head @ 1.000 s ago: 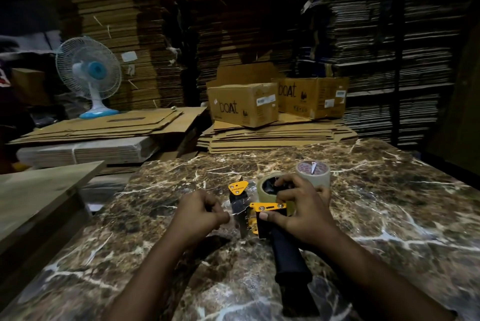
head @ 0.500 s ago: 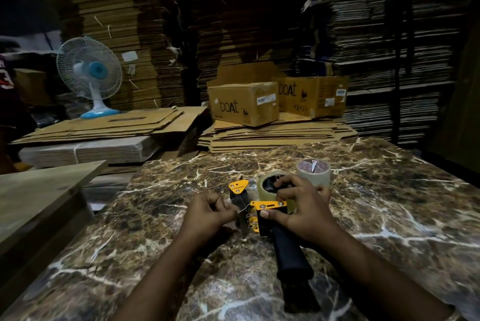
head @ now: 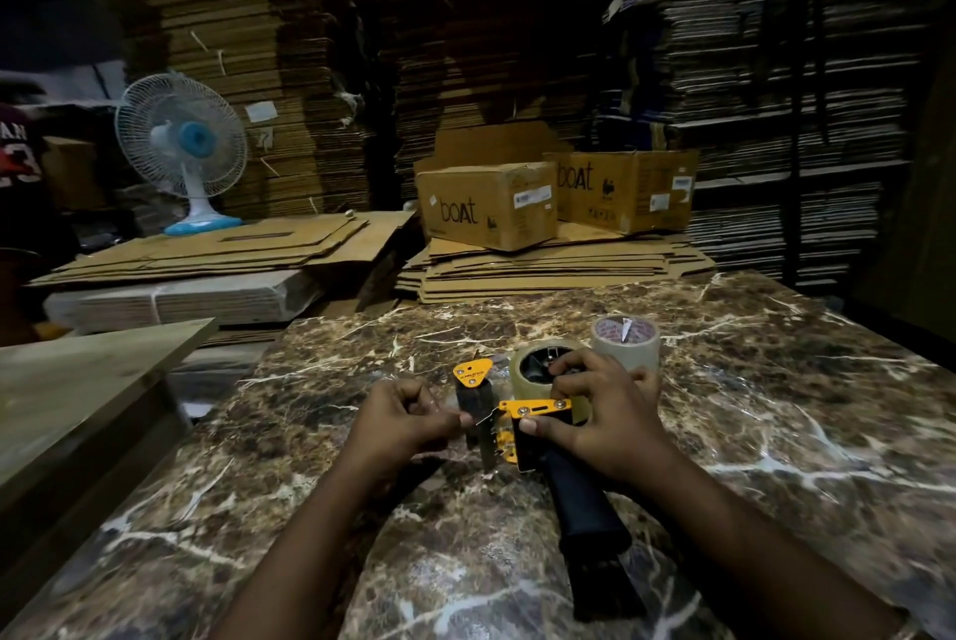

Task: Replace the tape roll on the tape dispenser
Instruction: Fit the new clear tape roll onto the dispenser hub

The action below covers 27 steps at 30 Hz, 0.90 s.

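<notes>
On the marble tabletop [head: 776, 406], mid-frame: tape dispenser [head: 522, 419] lying on its side, black handle toward camera, tape roll [head: 522, 370] mounted at the far end. Right hand [head: 600, 411] grips dispenser body, fingers curled over the roll and hiding most of it, thumb on the orange plate. Left hand [head: 408, 419] fingers pinched together at the blade end; clear tape strip there is hard to make out in the dim light. Second tape roll [head: 626, 344] stands just behind the right hand, partly blocked.

Spare tape roll [head: 626, 345] just behind right hand [head: 602, 419]; marble tabletop [head: 776, 406] open rightward
</notes>
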{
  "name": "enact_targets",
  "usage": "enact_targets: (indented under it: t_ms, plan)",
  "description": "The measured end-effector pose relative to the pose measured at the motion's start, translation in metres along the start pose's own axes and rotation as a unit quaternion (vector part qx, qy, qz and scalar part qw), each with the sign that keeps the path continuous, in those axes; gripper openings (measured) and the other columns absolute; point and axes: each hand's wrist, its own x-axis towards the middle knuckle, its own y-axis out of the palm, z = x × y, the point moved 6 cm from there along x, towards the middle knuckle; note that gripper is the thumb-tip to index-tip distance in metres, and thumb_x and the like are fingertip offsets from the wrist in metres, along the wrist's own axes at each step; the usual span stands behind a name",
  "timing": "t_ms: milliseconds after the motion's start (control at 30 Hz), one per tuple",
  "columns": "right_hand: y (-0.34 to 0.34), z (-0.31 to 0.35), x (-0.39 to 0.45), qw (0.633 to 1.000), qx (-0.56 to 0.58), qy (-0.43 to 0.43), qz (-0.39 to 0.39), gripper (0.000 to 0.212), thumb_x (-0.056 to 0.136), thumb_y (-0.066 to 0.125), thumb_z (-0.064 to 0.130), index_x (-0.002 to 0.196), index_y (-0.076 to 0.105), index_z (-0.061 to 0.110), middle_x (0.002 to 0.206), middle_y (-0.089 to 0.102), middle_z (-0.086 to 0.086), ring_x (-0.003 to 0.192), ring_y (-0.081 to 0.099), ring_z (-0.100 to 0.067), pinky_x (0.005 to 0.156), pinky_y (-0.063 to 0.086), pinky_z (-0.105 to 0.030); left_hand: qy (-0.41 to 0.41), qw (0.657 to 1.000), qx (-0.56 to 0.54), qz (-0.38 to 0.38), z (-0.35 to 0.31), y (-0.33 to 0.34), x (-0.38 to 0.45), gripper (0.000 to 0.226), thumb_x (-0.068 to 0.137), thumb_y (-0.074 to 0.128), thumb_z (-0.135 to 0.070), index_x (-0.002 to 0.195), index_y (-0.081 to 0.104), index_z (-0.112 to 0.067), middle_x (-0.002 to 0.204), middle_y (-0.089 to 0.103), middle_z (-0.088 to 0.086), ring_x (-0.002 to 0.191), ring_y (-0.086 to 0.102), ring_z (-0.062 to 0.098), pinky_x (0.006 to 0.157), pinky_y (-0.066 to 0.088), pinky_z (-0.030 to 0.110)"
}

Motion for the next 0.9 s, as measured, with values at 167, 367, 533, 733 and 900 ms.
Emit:
enact_targets:
  t_ms: [167, 367, 533, 733, 900]
  plan:
    - [0.001, -0.001, 0.0, 1.0, -0.012, 0.0, 0.004, 0.055, 0.053, 0.047, 0.091, 0.073, 0.06, 0.041, 0.114, 0.057, 0.024, 0.116, 0.045, -0.002, 0.08, 0.014, -0.033, -0.045, 0.999, -0.011, 0.004, 0.0, 0.004, -0.005, 0.037, 0.071, 0.082, 0.003, 0.064, 0.047, -0.01, 0.049, 0.056, 0.005, 0.061, 0.057, 0.025, 0.056, 0.042, 0.031]
    - [0.001, -0.002, 0.0, 1.0, -0.011, 0.001, 0.001, 0.057, 0.054, 0.048, 0.091, 0.074, 0.062, 0.04, 0.111, 0.057, 0.024, 0.114, 0.045, -0.001, 0.081, 0.015, -0.034, -0.033, 0.999, 0.032, -0.029, -0.008, 0.005, -0.009, 0.035, 0.068, 0.087, -0.004, 0.07, 0.052, -0.006, 0.057, 0.064, 0.01, 0.051, 0.062, 0.021, 0.051, 0.053, 0.033]
    - [0.003, -0.003, 0.001, 1.0, -0.012, 0.005, 0.002, 0.057, 0.053, 0.047, 0.093, 0.074, 0.062, 0.041, 0.11, 0.057, 0.024, 0.114, 0.045, -0.001, 0.081, 0.015, -0.034, -0.002, 0.989, 0.088, -0.117, -0.004, 0.006, -0.009, 0.045, 0.06, 0.093, -0.022, 0.062, 0.051, -0.007, 0.064, 0.065, 0.024, 0.058, 0.069, 0.037, 0.043, 0.056, 0.056]
    - [0.001, -0.002, 0.0, 1.0, -0.003, 0.008, -0.001, 0.06, 0.051, 0.047, 0.092, 0.076, 0.063, 0.04, 0.108, 0.057, 0.024, 0.113, 0.044, -0.002, 0.085, 0.016, -0.035, -0.025, 0.992, 0.05, -0.115, -0.006, 0.011, -0.014, 0.042, 0.066, 0.089, -0.009, 0.086, 0.052, -0.011, 0.082, 0.065, 0.021, 0.061, 0.068, 0.032, 0.05, 0.059, 0.053]
    - [0.0, -0.001, 0.0, 1.0, -0.001, 0.008, -0.002, 0.063, 0.051, 0.047, 0.093, 0.079, 0.066, 0.039, 0.109, 0.056, 0.025, 0.115, 0.045, -0.002, 0.087, 0.016, -0.035, -0.044, 0.994, 0.068, -0.08, -0.004, 0.007, -0.009, 0.038, 0.067, 0.082, 0.003, 0.09, 0.058, -0.015, 0.083, 0.067, 0.018, 0.062, 0.068, 0.035, 0.055, 0.06, 0.056]
